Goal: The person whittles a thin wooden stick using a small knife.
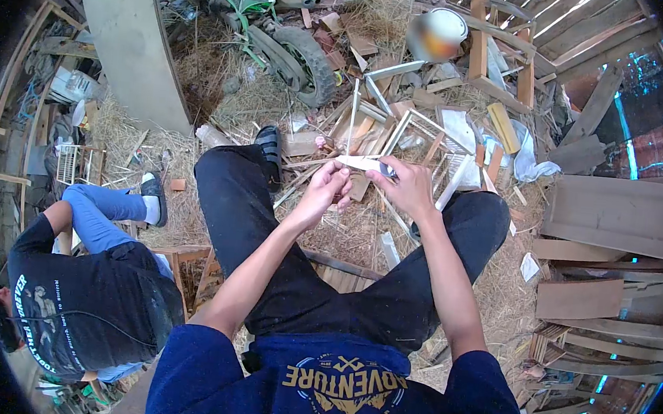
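Note:
Between my legs, at the centre of the head view, both hands meet at a pale, flat strip [360, 162]. My left hand [326, 191] has its thumb and fingers pinched at the strip's left end. On the other side, my right hand [407, 188] is closed round a small dark and whitish tool [386, 169] at the strip's right end; whether it is a blade cannot be made out. Thin wooden sticks and a white frame [423, 125] lie just beyond my hands.
A person [91, 297] sits at the left. A wheel [304, 65], a bucket [438, 35] and a large curved board [130, 43] stand ahead. Scrap wood and straw cover the ground; boards [615, 218] are stacked at the right.

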`<state>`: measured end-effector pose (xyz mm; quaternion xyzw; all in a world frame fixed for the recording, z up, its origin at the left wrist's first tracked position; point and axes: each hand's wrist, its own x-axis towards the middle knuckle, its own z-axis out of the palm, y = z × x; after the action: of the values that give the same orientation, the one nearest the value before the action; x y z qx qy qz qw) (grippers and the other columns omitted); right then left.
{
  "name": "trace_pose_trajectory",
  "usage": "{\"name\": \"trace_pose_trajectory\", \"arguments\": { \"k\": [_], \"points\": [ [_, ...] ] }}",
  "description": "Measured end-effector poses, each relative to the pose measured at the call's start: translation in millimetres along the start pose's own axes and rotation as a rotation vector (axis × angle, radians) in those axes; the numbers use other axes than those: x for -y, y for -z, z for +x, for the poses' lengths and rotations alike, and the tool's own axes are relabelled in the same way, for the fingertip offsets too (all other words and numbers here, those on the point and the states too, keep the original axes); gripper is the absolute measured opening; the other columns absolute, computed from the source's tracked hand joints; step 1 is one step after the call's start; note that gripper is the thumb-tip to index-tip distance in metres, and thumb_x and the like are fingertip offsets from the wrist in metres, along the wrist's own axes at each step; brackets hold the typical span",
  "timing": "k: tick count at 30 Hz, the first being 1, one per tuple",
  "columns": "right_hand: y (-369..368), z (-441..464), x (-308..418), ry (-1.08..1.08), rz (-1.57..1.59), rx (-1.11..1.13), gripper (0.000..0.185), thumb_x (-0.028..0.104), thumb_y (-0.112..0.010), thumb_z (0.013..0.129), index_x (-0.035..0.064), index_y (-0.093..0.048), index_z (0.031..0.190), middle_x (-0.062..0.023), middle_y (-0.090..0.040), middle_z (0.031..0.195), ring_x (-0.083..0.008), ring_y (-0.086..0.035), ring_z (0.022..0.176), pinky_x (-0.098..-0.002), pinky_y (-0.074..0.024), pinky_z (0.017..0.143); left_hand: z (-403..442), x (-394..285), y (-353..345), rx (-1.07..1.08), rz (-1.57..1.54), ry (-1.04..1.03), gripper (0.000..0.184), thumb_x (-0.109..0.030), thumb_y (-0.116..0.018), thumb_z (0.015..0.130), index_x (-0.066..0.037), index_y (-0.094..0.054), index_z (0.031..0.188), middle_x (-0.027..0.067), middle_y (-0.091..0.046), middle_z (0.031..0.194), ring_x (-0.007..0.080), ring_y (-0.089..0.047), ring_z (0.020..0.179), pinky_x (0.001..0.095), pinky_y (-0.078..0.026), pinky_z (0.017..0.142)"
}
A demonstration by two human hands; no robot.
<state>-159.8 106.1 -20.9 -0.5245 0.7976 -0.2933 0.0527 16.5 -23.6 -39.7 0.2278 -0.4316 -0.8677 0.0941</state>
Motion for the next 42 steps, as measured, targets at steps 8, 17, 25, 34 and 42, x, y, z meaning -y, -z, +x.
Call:
{"name": "trace_pose_trajectory", "arguments": {
  "k": [8,17,25,34,42],
  "points": [
    [-6,-4,10,0.081,0.055,0.044,0.041,0.047,-0.075,0.083,0.0109,-0.075,0.100,-0.0128,-0.071,0.073,-0.0286,-0.071,0.064,-0.0383,-0.0540,0.059,2,15,5,0.097,0.067,0.122,0.013,-0.018,-0.046,0.106,-0.006,-0.050,0.110,-0.0038,-0.044,0.073,0.0051,-0.036,0.052,0.0230,-0.028,0.045],
    [4,2,12,0.122,0.091,-0.084,0.040,0.049,-0.077,0.079,0.0122,-0.076,0.095,-0.0104,-0.071,0.070,-0.0266,-0.070,0.062,-0.0376,-0.0536,0.058,0,5,4,0.176,0.013,0.118,0.017,-0.026,-0.048,0.107,-0.010,-0.050,0.112,-0.0074,-0.038,0.071,0.0030,-0.029,0.052,0.0210,-0.022,0.045],
    [17,-3,-8,0.039,-0.093,-0.178,0.045,0.054,-0.078,0.077,0.0121,-0.075,0.092,-0.0070,-0.069,0.066,-0.0240,-0.068,0.058,-0.0355,-0.0514,0.056,-1,-4,-1,0.124,0.018,0.111,0.018,-0.031,-0.049,0.106,-0.013,-0.048,0.107,-0.0079,-0.039,0.071,0.0021,-0.028,0.051,0.0205,-0.021,0.045],
    [37,1,-31,-0.282,-0.126,-0.333,0.045,0.055,-0.072,0.084,0.0127,-0.075,0.100,-0.0083,-0.069,0.066,-0.0247,-0.068,0.057,-0.0360,-0.0504,0.054,-13,-5,-2,0.183,0.096,0.198,0.017,-0.028,-0.050,0.106,-0.011,-0.051,0.108,-0.0054,-0.042,0.072,0.0034,-0.032,0.053,0.0205,-0.025,0.046],
    [29,2,-24,-0.270,-0.063,-0.288,0.046,0.057,-0.071,0.084,0.0136,-0.074,0.100,-0.0092,-0.068,0.065,-0.0276,-0.068,0.057,-0.0383,-0.0509,0.055,-5,2,-9,0.143,0.171,0.159,0.033,-0.036,-0.048,0.106,-0.008,-0.052,0.121,-0.0001,-0.051,0.076,0.0058,-0.040,0.057,0.0207,-0.031,0.050]
  ]
}}
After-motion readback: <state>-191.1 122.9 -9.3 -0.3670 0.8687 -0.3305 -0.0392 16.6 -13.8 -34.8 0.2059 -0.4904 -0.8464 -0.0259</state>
